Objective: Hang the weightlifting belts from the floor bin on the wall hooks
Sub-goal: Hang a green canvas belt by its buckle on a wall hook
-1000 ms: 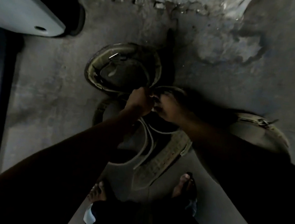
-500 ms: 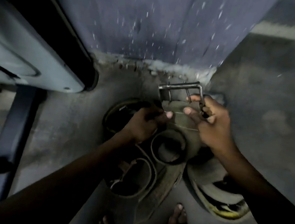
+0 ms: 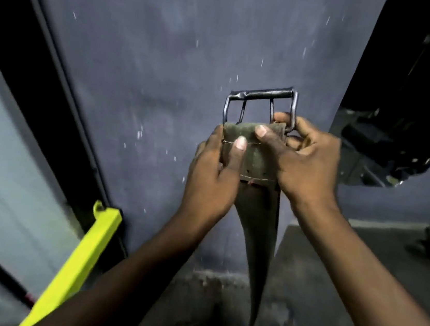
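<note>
An olive-green weightlifting belt (image 3: pixel 255 211) hangs down from my two hands in front of a blue-grey wall (image 3: pixel 151 73). Its steel double-prong buckle (image 3: pixel 261 98) sticks up above my fingers. My left hand (image 3: pixel 214 171) grips the belt's folded end on the left, thumb across the front. On the right, my right hand (image 3: pixel 306 160) holds the same end, with a finger hooked around the buckle's right side. The belt's lower part drops out of sight between my forearms. No wall hook and no floor bin is in view.
A bright yellow metal bar (image 3: pixel 79 262) slants up at the lower left beside a dark frame (image 3: pixel 55 89) and a pale panel. Dark gym equipment (image 3: pixel 403 118) stands at the upper right. Grey floor (image 3: pixel 332 258) meets the wall's base below.
I have lifted the belt off the floor pile and raised it in front of the wall. The view has tilted up, so the other belts on the floor have dropped out of sight.
</note>
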